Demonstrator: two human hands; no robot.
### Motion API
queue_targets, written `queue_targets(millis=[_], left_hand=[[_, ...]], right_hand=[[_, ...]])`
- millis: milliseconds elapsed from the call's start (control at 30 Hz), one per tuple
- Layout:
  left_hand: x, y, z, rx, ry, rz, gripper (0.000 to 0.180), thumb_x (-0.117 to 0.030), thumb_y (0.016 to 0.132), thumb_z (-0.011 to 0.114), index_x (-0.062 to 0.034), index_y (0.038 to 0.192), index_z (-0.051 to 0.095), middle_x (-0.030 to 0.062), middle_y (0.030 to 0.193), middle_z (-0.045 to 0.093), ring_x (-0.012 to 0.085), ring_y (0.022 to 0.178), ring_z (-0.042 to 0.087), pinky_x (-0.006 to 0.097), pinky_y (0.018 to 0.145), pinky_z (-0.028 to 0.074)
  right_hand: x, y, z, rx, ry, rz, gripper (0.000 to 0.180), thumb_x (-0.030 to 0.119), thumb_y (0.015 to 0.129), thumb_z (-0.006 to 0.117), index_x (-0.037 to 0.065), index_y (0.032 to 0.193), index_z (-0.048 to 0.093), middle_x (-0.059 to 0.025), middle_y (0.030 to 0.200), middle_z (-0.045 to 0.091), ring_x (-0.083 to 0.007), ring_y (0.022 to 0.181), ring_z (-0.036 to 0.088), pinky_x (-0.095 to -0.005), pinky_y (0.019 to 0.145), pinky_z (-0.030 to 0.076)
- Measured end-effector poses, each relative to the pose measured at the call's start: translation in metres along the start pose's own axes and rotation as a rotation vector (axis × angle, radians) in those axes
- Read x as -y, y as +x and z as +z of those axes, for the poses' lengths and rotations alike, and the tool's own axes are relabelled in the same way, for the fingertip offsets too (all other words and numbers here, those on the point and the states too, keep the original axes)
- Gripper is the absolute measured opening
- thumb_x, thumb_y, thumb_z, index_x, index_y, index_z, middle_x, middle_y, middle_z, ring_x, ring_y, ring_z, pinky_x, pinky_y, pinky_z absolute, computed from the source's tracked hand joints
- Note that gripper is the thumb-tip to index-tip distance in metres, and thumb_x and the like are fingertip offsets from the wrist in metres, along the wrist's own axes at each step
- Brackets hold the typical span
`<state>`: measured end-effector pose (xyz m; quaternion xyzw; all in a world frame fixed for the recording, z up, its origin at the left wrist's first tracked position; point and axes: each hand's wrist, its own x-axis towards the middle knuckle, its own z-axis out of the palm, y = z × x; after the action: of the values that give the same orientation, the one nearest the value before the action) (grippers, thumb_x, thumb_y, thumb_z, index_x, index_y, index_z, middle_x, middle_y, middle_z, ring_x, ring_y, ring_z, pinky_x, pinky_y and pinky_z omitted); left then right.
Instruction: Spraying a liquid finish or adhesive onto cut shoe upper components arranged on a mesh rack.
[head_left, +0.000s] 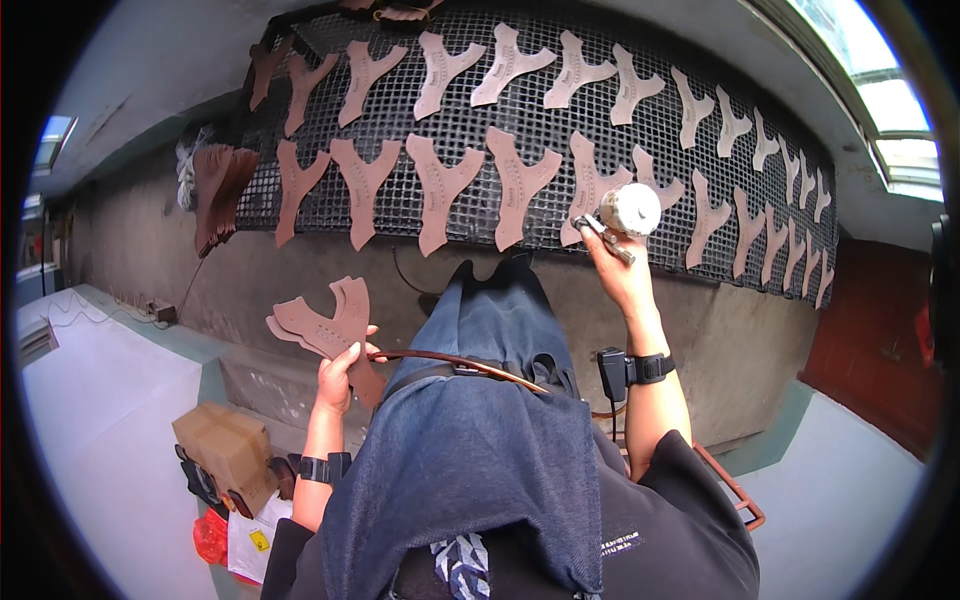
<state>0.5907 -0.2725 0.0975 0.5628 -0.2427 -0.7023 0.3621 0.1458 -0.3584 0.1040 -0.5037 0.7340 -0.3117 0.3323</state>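
Observation:
My left hand (341, 378) is closed around a few pinkish-brown Y-shaped leather pieces (338, 318), slightly fanned, held low and to the left, apart from the rack. In my right hand (624, 272) is a spray gun (606, 240) with a round, white-stained cup (632, 209). It is held over the front edge of a black mesh rack (545, 122), covering part of one leather piece there. Two rows of similar Y-shaped leather pieces (440, 192) lie flat on the mesh, spaced apart, with small marks on their faces.
A thick stack of brown leather pieces (220, 195) hangs at the rack's left end. Another pile (405, 12) sits at the far edge. Behind me to the left are a cardboard box (225, 448) and a red bag (210, 536). A reddish metal frame (745, 502) stands at lower right.

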Motion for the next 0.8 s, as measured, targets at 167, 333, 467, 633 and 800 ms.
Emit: queue_targets(millis=[167,333,467,633,800], left_hand=[[0.010,-0.018,-0.029,-0.056,-0.040,0.020,0.044,-0.022,0.092,0.058,0.0071,0.126,0.059,0.0158,0.101,0.070,0.0270,0.087,0.069,0.038,0.085,0.053],[0.002,-0.017,-0.019,-0.067,-0.027,0.047,0.045,-0.023,0.093,0.057,0.0070,0.127,0.058,0.0158,0.098,0.070,0.0263,0.088,0.069,0.038,0.084,0.053],[0.001,-0.012,-0.014,-0.085,-0.041,0.032,0.047,-0.023,0.093,0.056,0.0076,0.129,0.056,0.0159,0.097,0.070,0.0260,0.088,0.069,0.037,0.085,0.052],[0.001,-0.004,-0.002,-0.106,-0.079,0.001,0.049,-0.024,0.093,0.056,0.0080,0.130,0.055,0.0159,0.095,0.070,0.0257,0.088,0.068,0.036,0.087,0.051],[-0.001,0.003,0.008,-0.112,-0.087,0.004,0.050,-0.024,0.093,0.057,0.0086,0.130,0.055,0.0165,0.093,0.070,0.0257,0.088,0.068,0.036,0.086,0.051]], right_hand=[[0.032,0.022,0.022,-0.042,-0.116,0.013,0.032,0.035,0.090,0.073,0.003,0.088,0.070,-0.0129,0.072,0.068,-0.0221,0.067,0.068,-0.0358,0.067,0.052],[0.046,0.067,0.025,-0.084,-0.109,-0.122,0.037,0.042,0.090,0.071,0.005,0.087,0.070,-0.0142,0.073,0.068,-0.0279,0.069,0.069,-0.0381,0.067,0.053],[0.049,0.086,0.027,0.020,-0.179,-0.130,0.038,0.045,0.090,0.069,0.008,0.097,0.073,-0.0172,0.080,0.070,-0.0334,0.078,0.071,-0.0399,0.072,0.055],[0.047,0.080,0.016,0.160,-0.256,-0.070,0.038,0.046,0.090,0.067,0.012,0.107,0.074,-0.0165,0.090,0.073,-0.0336,0.089,0.072,-0.0410,0.078,0.055],[0.025,0.107,0.012,0.037,-0.250,-0.127,0.038,0.046,0.090,0.067,0.009,0.098,0.074,-0.0166,0.085,0.072,-0.0329,0.083,0.072,-0.0412,0.074,0.055]])
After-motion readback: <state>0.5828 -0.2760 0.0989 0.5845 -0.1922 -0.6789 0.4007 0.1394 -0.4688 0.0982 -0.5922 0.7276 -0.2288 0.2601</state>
